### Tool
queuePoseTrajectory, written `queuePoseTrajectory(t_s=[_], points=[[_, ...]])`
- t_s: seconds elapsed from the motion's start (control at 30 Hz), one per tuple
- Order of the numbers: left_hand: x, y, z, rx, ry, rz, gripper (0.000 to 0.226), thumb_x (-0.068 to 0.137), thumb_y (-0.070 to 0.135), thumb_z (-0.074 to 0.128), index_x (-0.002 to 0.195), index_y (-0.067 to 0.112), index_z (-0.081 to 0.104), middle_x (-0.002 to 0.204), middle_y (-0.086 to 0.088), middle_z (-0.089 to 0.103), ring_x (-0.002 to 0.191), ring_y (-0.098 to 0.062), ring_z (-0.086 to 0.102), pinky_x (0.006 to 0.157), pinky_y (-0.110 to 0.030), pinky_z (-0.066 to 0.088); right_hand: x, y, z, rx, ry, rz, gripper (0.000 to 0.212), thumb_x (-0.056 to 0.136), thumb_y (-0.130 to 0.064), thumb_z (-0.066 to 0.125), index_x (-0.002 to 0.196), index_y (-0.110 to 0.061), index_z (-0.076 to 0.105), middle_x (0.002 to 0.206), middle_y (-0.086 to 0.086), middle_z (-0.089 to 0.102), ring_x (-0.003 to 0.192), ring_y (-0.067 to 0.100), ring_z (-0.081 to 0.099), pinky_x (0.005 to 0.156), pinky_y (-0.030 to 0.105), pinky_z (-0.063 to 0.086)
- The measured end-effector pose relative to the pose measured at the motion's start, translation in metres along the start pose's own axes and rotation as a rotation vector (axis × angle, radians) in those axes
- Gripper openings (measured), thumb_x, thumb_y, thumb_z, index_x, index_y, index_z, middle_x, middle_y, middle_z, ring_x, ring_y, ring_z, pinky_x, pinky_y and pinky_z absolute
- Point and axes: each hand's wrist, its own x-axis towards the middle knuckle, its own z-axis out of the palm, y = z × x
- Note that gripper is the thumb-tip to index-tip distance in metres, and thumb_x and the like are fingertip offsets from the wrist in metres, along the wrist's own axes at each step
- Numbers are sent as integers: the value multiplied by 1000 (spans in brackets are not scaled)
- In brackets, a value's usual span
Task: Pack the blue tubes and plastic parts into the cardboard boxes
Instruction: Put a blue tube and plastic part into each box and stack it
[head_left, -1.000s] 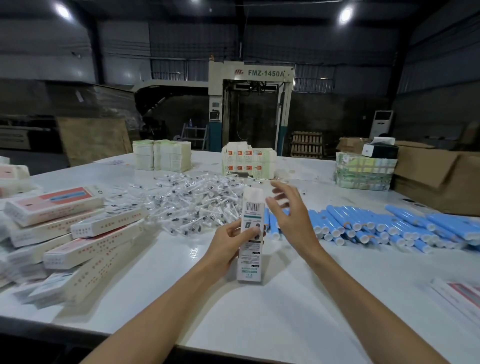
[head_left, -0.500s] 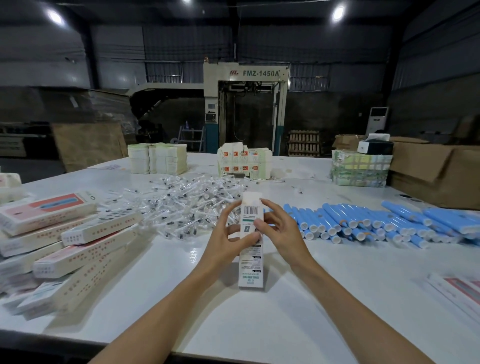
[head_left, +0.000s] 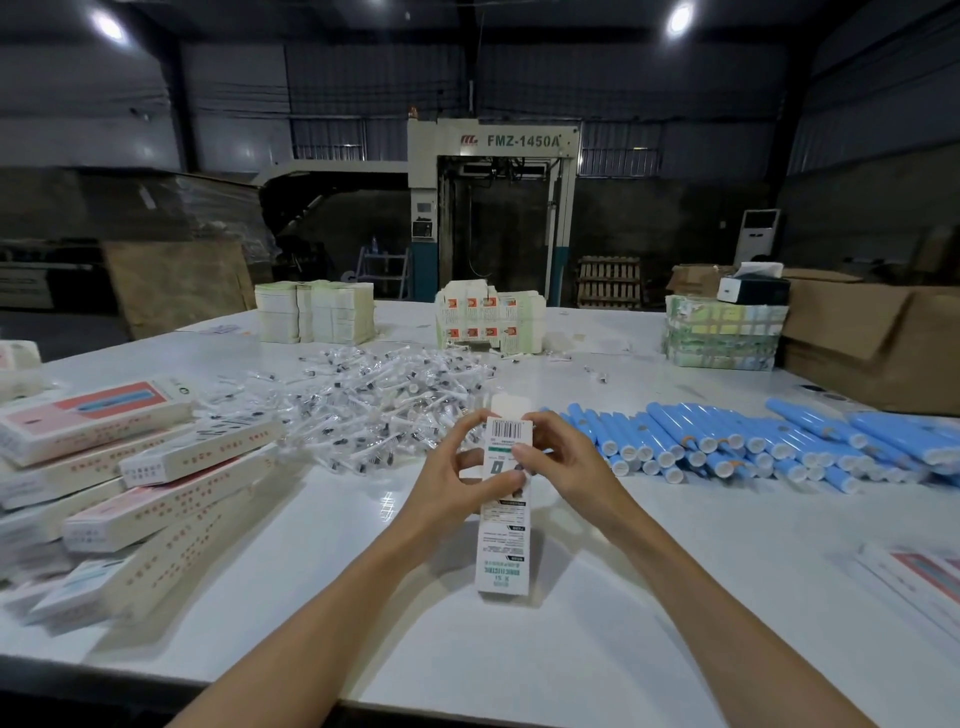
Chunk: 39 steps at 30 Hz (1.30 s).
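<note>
Cardboard box (head_left: 503, 525) appeared to stand on end on the table (head_left: 571, 649), just in from the middle of the near edge, with its top flap (head_left: 510, 408) raised. The left hand (head_left: 457, 483) gripped the upper part from the left, thumb across the printed face. The right hand (head_left: 566, 467) pinched it from the right beside the barcode (head_left: 511, 429). Judged: held upright so the mouth faced up for filling or closing. Contents could not be seen. Blue tubes (head_left: 727, 447) lay in a row toward the right edge, and plastic parts (head_left: 374, 410) were heaped mid-table, both within reach. Closed boxes (head_left: 130, 467) were piled along the left edge, presumably finished.
</note>
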Motion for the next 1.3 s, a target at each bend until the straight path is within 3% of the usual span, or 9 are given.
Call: queuePoseTrajectory(t_s=[0.13,0.3,0.47,0.6,0.7,0.83,1.07,1.2,1.3], points=[[-1,2,2,4,-47,-13,74,78,33,95,135,57,56,118,-8,81,101,-28,80,78,-33,64,1,-1,-4,121,165,67,20,109,-34,54,118,-16,57,86,13,76,75,24,69,68,28,55],[-2,0,3,30,-110,-49,72,81,34,94,137,57,55,118,-11,80,102,-32,79,82,-41,65,4,1,-9,150,166,116,17,107,-26,58,120,-15,60,93,13,79,80,19,75,67,25,56],[-3,0,4,37,-121,-59,71,83,33,94,138,55,54,119,-11,80,103,-34,79,84,-45,66,4,-1,-14,17,145,18,6,108,-18,57,110,-21,62,84,13,77,72,22,73,59,29,55],[-3,-1,3,39,-118,-71,71,83,31,93,139,52,54,118,-12,80,102,-37,79,86,-51,66,4,-8,-16,-95,100,-70,11,108,-13,55,105,-20,63,87,9,77,83,27,77,66,38,63],[-3,-1,5,36,-102,-67,73,81,31,95,139,50,56,120,-13,79,104,-38,78,93,-57,64,4,-12,-18,-20,96,-32,10,108,-18,56,103,-20,65,95,12,75,91,31,76,77,46,64],[-2,-1,5,64,-74,-51,79,81,31,95,146,44,53,121,-15,78,105,-42,77,95,-63,61,4,-19,-14,160,112,88,28,108,-35,56,96,-14,71,96,13,76,90,32,76,73,34,60],[-3,4,6,85,-83,-25,80,81,31,95,145,45,50,119,-11,79,99,-43,78,89,-54,65,4,-23,-12,205,142,154,12,93,-27,80,95,-15,76,99,16,79,92,30,77,76,36,63],[-3,7,7,87,-82,-16,86,80,27,96,146,46,45,116,-11,80,94,-34,80,76,-38,64,2,-30,-14,274,105,175,21,92,-28,80,97,-10,71,103,18,77,93,30,75,76,36,60],[-3,9,7,83,-82,-26,84,77,29,96,140,50,44,115,-10,81,90,-33,81,75,-37,65,1,-32,-12,313,92,213,25,98,-31,73,98,-6,70,104,18,77,93,32,75,75,35,60]])
